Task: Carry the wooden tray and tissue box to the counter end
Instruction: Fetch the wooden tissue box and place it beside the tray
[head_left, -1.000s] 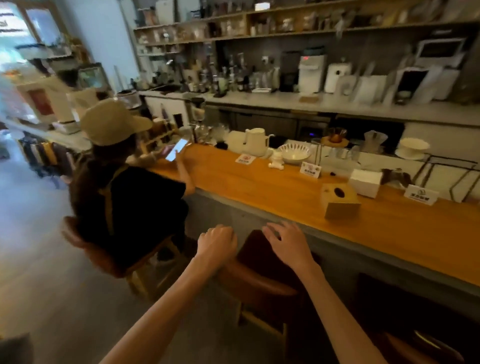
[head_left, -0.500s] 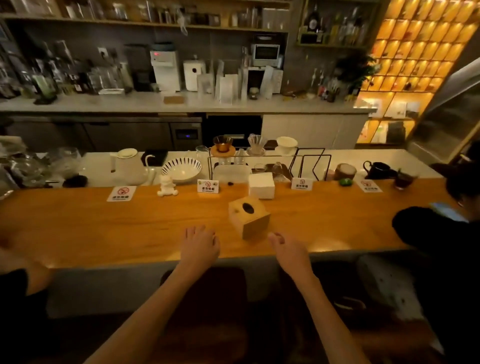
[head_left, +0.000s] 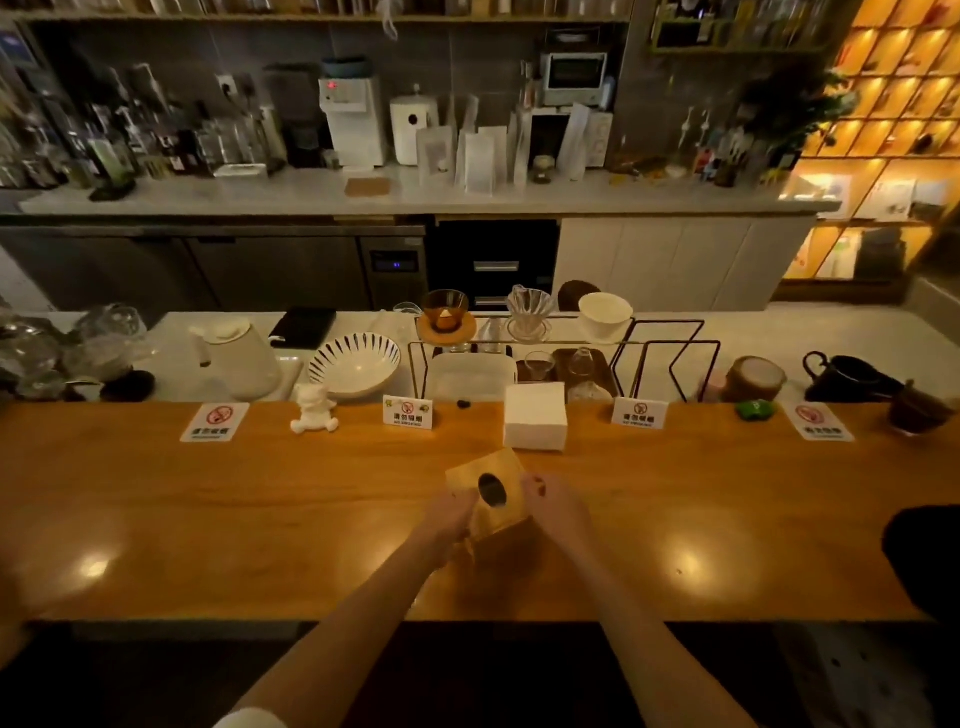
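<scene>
A cube-shaped wooden tissue box (head_left: 491, 491) with a dark oval hole in its top stands in the middle of the long wooden counter (head_left: 208, 509). My left hand (head_left: 451, 514) grips its left side and my right hand (head_left: 551, 500) grips its right side. The box looks tilted between them. A small dark wooden tray (head_left: 563, 366) holding glass cups lies behind the counter under a wire rack, beyond a white napkin stack (head_left: 535, 415).
Small no-smoking signs (head_left: 408, 412), a white figurine (head_left: 313, 410), a green object (head_left: 756, 408) and a dark cup (head_left: 917, 413) line the counter's back edge. Behind them stand a white kettle (head_left: 239, 358) and a striped bowl (head_left: 355, 361). A seated person's dark sleeve (head_left: 927, 556) is at right.
My view has swung from the counter's left end to face it squarely. Both hands have moved forward from the counter's edge and closed on the tissue box's sides.
</scene>
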